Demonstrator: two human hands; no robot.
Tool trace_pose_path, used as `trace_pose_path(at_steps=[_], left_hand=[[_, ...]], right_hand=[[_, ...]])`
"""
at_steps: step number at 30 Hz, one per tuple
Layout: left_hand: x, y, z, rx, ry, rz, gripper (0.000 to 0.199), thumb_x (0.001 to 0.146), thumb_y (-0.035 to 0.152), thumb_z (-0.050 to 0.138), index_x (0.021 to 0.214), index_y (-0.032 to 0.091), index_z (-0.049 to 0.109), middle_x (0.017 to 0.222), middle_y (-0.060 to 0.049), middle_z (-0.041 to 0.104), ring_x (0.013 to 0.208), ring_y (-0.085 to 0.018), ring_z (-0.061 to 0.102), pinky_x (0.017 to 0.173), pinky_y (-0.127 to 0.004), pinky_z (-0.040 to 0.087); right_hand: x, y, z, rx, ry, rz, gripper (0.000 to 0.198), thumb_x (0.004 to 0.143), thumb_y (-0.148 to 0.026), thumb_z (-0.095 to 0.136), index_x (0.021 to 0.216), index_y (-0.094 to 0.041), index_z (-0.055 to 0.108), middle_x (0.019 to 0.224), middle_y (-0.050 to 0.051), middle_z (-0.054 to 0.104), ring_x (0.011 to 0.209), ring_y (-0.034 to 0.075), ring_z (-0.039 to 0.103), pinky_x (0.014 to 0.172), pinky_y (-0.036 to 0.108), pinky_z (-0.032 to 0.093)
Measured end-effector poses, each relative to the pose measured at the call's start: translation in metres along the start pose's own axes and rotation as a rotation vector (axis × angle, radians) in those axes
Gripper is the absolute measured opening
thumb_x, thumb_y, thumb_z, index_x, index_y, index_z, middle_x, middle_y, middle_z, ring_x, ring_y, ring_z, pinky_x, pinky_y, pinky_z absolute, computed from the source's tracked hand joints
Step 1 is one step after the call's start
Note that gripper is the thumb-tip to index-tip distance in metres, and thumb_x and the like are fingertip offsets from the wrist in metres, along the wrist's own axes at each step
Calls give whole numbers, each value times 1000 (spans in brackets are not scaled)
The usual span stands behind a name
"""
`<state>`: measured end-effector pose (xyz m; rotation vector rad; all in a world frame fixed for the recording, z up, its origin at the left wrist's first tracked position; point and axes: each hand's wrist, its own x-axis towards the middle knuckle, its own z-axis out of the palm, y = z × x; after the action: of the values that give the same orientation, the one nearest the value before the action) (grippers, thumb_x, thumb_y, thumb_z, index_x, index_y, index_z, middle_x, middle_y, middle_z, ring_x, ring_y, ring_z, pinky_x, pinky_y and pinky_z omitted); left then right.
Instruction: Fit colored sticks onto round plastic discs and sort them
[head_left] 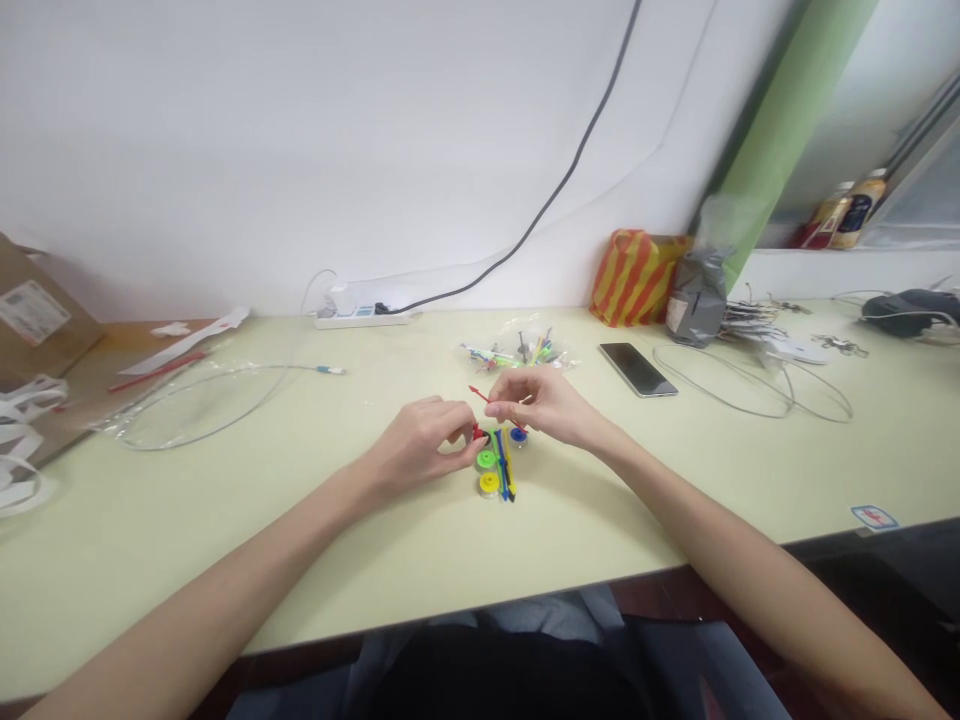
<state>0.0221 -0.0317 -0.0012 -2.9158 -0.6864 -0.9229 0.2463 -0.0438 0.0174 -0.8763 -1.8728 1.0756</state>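
Note:
My right hand (540, 400) pinches a thin red stick (480, 394) with an arrow-like tip, held slanting just above the table. The fingers of my left hand (424, 440) are closed on a small red round piece (478, 432), partly hidden by the fingertips. Below it, a green disc piece (486, 459) and a yellow disc piece (489, 483) lie in a column. Beside them are several blue, green and yellow arrow-tipped sticks (504, 468), lying side by side. A blue disc piece (518, 435) rests under my right hand.
A clear bag of colourful plastic parts (519, 350) lies behind my hands. To the right are a phone (637, 369), a striped bag (634, 278) and a grey pouch (697, 295). A power strip (360, 318) stands by the wall; a white cable (225, 385) and a cardboard box (41, 310) are left.

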Motion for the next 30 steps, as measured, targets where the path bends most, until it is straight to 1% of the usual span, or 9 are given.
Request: trace_pose_path(at_steps=[3, 5, 9, 11, 14, 17, 19, 25, 30], left_hand=[[-1, -1, 0, 3, -2, -5, 15, 94, 27, 56, 81, 20, 56, 66, 3, 59, 59, -12, 55, 61, -25, 42], [-1, -1, 0, -3, 2, 0, 15, 94, 27, 56, 81, 20, 56, 66, 3, 59, 59, -11, 55, 61, -25, 42], [-1, -1, -1, -3, 0, 4, 16, 95, 26, 56, 80, 20, 54, 67, 3, 58, 59, -11, 54, 61, -25, 41], [0, -2, -1, 2, 0, 5, 16, 94, 25, 57, 79, 20, 54, 66, 4, 58, 58, -11, 53, 60, -24, 40], [0, -2, -1, 5, -5, 2, 16, 94, 25, 58, 79, 20, 53, 66, 4, 57, 58, -11, 53, 59, -24, 40], [-1, -3, 0, 2, -12, -10, 16, 94, 26, 58, 80, 20, 54, 66, 3, 58, 59, -11, 54, 60, -25, 41], [-1, -2, 0, 1, -17, -18, 16, 94, 26, 57, 80, 20, 55, 66, 3, 58, 59, -11, 54, 61, -25, 41], [-1, -1, -1, 7, -32, -29, 17, 95, 27, 56, 80, 19, 55, 67, 3, 58, 60, -11, 54, 62, -25, 41], [-1, -3, 0, 3, -36, -25, 17, 95, 27, 56, 80, 19, 54, 67, 3, 58, 60, -11, 54, 61, -25, 41]], right_hand=[[3, 7, -4, -42, 76, 39, 37, 78, -50, 78, 75, -15, 65, 69, 0, 61, 54, 10, 51, 49, 25, 39], [5, 11, -8, -116, 121, 26, 33, 79, -46, 79, 74, -16, 65, 71, 1, 63, 56, 11, 51, 52, 25, 40], [6, 22, -17, -506, 238, -36, 15, 86, -26, 73, 75, -17, 67, 79, 2, 67, 70, 14, 55, 65, 26, 39], [8, 29, -22, -714, 222, -33, 10, 87, -15, 68, 77, -17, 70, 82, 3, 68, 76, 15, 57, 69, 26, 37], [10, 43, -30, -886, 81, -25, 18, 85, -4, 62, 82, -17, 74, 86, 6, 69, 86, 19, 60, 74, 27, 38], [11, 55, -36, -943, -64, -6, 25, 81, 1, 59, 86, -16, 77, 92, 9, 71, 91, 21, 62, 78, 28, 40], [11, 57, -40, -944, -116, 11, 28, 80, 2, 59, 90, -16, 77, 96, 9, 72, 92, 21, 63, 79, 27, 42], [8, 47, -43, -967, -44, 50, 34, 88, 1, 49, 103, -15, 76, 106, 11, 73, 98, 21, 65, 83, 27, 43], [8, 40, -40, -1010, -38, 136, 21, 91, -11, 56, 101, -17, 74, 103, 10, 74, 90, 21, 64, 72, 27, 39]])
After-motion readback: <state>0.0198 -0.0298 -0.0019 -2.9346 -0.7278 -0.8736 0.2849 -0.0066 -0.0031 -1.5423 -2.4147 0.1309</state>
